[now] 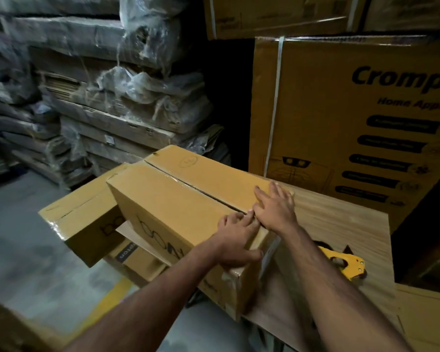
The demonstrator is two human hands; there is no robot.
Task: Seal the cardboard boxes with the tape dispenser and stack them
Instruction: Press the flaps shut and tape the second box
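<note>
My 2 hands, left hand (235, 238) and right hand (274, 209), press flat and open on the box (188, 207) near its top seam; the tape dispenser (346, 262) lies to the right.

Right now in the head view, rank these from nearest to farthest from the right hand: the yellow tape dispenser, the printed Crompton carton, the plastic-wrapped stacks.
From the right hand:
1. Yellow tape dispenser, on the wooden surface, lower right.
2. Crompton carton, upright behind.
3. Plastic-wrapped stacks, far left background.

Printed carton (341, 118) walls far side; floor (23, 237) left open.
</note>
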